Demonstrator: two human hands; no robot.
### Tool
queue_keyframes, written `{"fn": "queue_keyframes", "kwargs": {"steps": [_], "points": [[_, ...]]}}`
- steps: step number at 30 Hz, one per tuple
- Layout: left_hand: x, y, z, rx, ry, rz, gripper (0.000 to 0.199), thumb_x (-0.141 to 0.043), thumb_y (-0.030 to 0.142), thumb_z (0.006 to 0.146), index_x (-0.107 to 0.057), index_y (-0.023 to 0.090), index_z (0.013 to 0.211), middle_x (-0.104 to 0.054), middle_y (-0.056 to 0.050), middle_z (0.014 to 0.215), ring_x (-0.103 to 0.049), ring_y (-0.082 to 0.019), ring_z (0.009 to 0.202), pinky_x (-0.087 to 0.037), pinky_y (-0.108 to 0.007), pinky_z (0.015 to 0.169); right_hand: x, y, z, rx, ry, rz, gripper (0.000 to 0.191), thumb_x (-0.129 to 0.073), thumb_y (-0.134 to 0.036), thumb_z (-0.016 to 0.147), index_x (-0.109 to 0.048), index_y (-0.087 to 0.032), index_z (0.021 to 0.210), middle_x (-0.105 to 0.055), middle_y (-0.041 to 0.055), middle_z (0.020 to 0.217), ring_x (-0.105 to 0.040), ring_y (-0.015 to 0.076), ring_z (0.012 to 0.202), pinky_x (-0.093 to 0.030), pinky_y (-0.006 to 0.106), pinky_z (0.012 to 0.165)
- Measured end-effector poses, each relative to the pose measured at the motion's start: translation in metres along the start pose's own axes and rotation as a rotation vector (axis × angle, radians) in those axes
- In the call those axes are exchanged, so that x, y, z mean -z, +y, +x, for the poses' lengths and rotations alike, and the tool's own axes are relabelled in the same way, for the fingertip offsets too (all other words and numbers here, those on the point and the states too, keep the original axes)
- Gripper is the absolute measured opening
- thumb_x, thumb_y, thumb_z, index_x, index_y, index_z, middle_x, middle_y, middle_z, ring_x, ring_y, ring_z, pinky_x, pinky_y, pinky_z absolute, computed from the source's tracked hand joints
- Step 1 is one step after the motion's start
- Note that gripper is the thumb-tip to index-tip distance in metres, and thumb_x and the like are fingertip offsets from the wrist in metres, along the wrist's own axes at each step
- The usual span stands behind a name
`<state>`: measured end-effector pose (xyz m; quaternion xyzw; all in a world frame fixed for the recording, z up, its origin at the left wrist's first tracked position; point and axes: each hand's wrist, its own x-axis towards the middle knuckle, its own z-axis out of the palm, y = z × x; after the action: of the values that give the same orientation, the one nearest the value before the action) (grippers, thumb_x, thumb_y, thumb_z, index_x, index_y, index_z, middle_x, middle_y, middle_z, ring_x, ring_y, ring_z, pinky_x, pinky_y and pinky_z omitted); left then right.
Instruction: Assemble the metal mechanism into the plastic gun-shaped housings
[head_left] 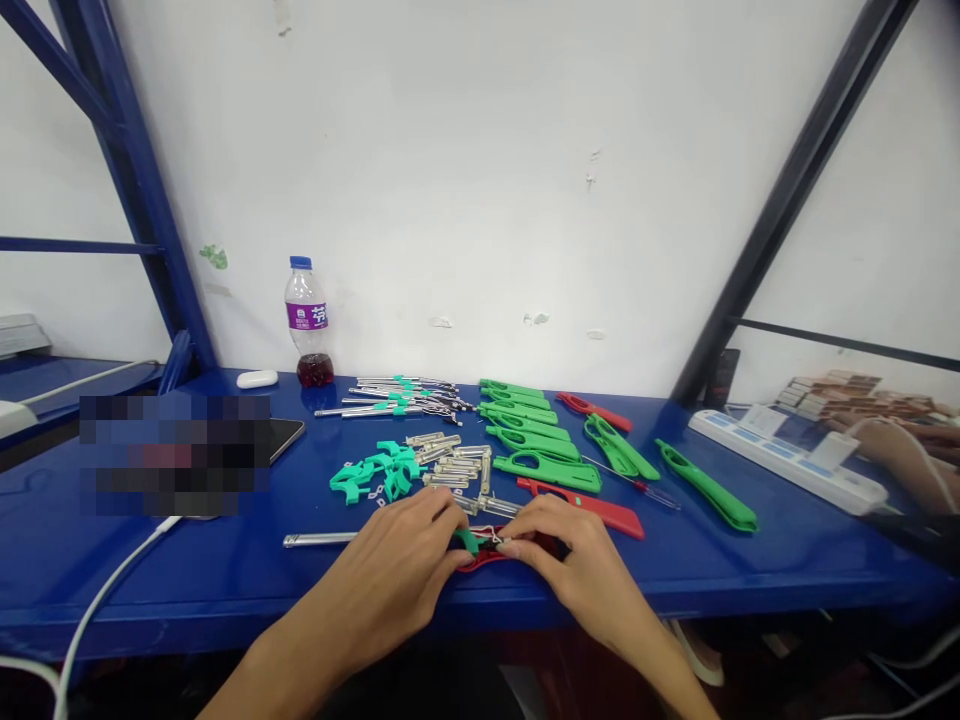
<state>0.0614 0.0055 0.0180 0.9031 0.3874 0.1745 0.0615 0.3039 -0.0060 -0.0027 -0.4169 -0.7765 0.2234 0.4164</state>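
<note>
At the table's front edge, my left hand (pixel 401 550) is closed around a partly assembled long-nosed lighter, its fingers by a teal trigger (pixel 468 541). The lighter's metal tube (pixel 319 539) sticks out to the left, and its open red casing (pixel 491 561) shows between my hands. My right hand (pixel 581 555) pinches at the casing's inside, close to a thin white wire (pixel 491 536); its fingertips partly hide what they grip. Just behind are clear fuel tanks (pixel 457 467) in a pile, loose teal triggers (pixel 386 472) and a red casing half (pixel 600 510).
Green casings (pixel 536 440) lie in a row behind, with metal tubes with wires (pixel 397 397) to their left. A screwdriver (pixel 652 490), a power strip (pixel 787 465), a bottle (pixel 308 330) and a charging phone (pixel 285 437) are around. At far right another person's arm (pixel 892 465) shows.
</note>
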Motion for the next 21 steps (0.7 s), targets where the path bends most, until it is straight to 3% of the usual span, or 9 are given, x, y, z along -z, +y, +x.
{"fn": "queue_keyframes", "kwargs": {"steps": [9,21], "points": [[0.000,-0.001,0.004,0.021,-0.019,0.031,0.007,-0.051,0.021,0.105,-0.057,0.022,0.106,-0.063,-0.004,0.111,-0.063,-0.028,0.104,-0.049,-0.043,0.084,-0.001,0.006,0.001,0.001,0.017,0.052,0.016,-0.084,-0.014,0.094,-0.083,-0.030,0.091,-0.076,-0.0071,0.089,-0.068,0.0153,0.085,-0.047,0.026,0.080],[-0.011,-0.012,0.007,-0.075,0.042,0.098,0.007,-0.058,0.015,0.101,-0.061,0.020,0.099,-0.064,-0.002,0.103,-0.064,-0.022,0.095,-0.044,-0.033,0.074,-0.001,0.001,0.003,0.015,0.015,0.054,0.027,-0.081,-0.008,0.095,-0.085,-0.035,0.098,-0.075,-0.0080,0.092,-0.067,0.0143,0.086,-0.048,0.024,0.079]]}}
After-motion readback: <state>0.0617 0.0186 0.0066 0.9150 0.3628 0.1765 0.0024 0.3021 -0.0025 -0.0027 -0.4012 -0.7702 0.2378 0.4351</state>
